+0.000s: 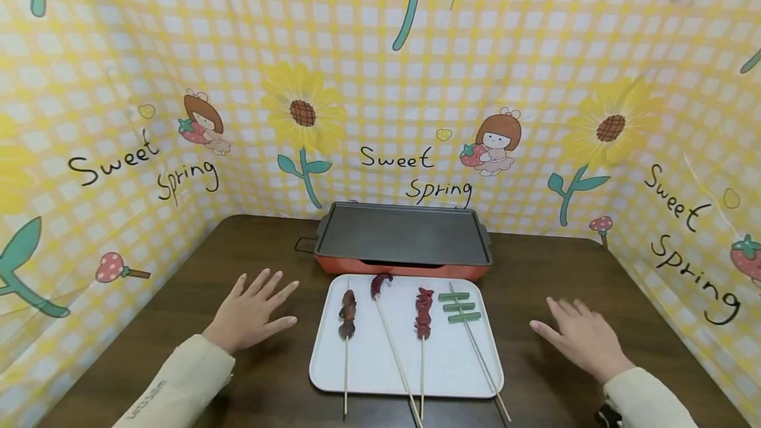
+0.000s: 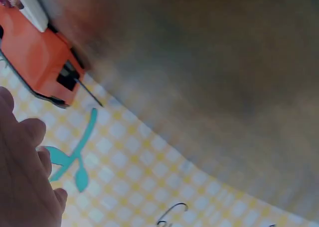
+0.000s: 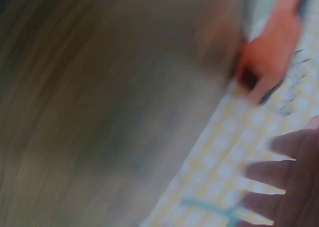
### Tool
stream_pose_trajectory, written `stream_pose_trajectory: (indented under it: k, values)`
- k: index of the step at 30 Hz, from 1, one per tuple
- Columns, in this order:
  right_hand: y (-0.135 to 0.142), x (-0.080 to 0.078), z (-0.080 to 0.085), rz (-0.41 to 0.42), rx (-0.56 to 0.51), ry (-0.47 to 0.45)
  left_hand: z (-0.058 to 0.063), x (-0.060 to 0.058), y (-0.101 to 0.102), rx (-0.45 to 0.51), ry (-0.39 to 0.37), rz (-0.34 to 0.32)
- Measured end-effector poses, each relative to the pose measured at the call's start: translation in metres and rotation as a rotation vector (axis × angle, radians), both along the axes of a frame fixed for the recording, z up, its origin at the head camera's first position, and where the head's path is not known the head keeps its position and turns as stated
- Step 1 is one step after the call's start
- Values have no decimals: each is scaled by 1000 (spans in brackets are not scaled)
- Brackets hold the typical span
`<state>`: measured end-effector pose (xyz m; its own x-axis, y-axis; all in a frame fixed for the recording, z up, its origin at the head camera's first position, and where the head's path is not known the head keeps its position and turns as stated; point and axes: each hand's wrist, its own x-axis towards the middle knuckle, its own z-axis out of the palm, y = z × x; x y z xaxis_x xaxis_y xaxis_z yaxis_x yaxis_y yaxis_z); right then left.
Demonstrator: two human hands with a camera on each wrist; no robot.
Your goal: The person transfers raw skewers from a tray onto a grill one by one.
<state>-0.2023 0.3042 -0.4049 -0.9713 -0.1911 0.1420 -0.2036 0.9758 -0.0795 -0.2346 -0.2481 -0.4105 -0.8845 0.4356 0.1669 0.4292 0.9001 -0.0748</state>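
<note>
My left hand (image 1: 252, 312) is spread over the dark table to the left of a white tray (image 1: 380, 375), holding nothing. On the tray's other side my right hand (image 1: 582, 335), slightly blurred, hovers with fingers extended and holds nothing. Several skewers lie on the tray, their sticks reaching over its front edge. From left to right they carry brown mushroom-like pieces (image 1: 347, 314), a dark red tentacle (image 1: 380, 285), folded red meat (image 1: 423, 312) and green bean-like pieces (image 1: 459, 307). In the left wrist view, fingers (image 2: 35, 132) show at the lower left.
Behind the tray stands an electric grill with a flat dark plate (image 1: 404, 233) and an orange-red base (image 1: 345, 266). A thin wire handle (image 1: 304, 244) juts out at its left. Yellow checked cloth (image 1: 380, 84) hangs around the back and sides of the wooden table (image 1: 267, 382).
</note>
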Motion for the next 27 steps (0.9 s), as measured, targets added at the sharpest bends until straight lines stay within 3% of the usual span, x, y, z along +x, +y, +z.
stream_pose_trajectory:
  k: [5, 12, 17, 21, 27]
  values:
    - [-41, 14, 4, -16, -217, -169, 4, 4, 7, -59, -58, -105]
    - [-85, 34, -9, -63, -331, -307, -4, 6, 23, -149, -120, -239]
    - [-94, 39, -15, -56, -417, -399, -11, 6, 31, -200, -143, -282]
    - [-93, 41, -18, 16, -496, -403, -14, 5, 34, -227, -122, -298]
    - [-89, 41, -21, 21, -724, -501, -19, 5, 35, -231, -130, -292]
